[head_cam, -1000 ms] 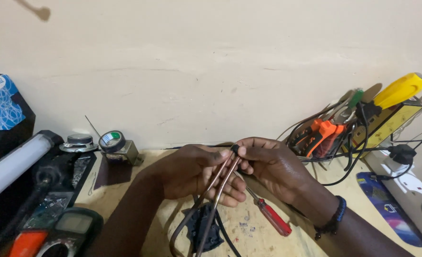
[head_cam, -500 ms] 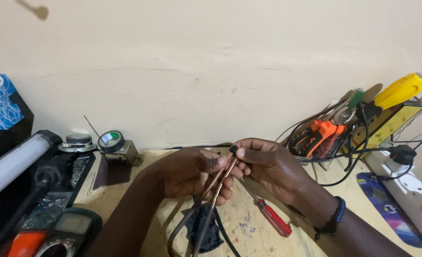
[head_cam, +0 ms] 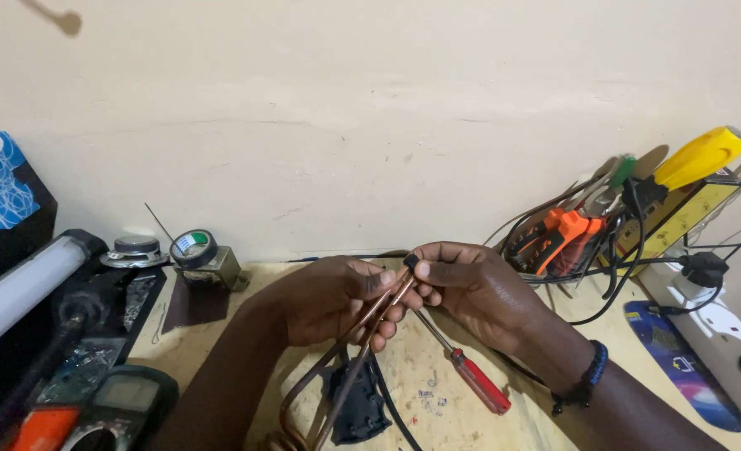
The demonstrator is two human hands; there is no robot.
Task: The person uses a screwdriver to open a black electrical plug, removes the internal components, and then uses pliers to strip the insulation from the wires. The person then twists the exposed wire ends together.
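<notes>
Head view shows two hands meeting over a wooden bench (head_cam: pixel 437 392). Since a moment ago the hands have lifted a little and come closer together, and the right hand (head_cam: pixel 471 288) now pinches a small black cap (head_cam: pixel 410 261) at the very tip of the copper rods (head_cam: pixel 369 321). So the work looks to be right at the tip of the rods now.

The left hand (head_cam: pixel 333 296) is curled tight around the rods, just below the tip. The right thumb and first finger are pressed on the cap; the other fingers are loosely bent.

The rods are thin, smooth and shiny brown, and they bend into a loop low down near a black plastic block (head_cam: pixel 358 405) on the bench. A screwdriver (head_cam: pixel 462 367) with a red handle lies just under the right hand. The bench top is pale, rough and scratched. A bare cream wall (head_cam: pixel 370 125) stands behind.
</notes>
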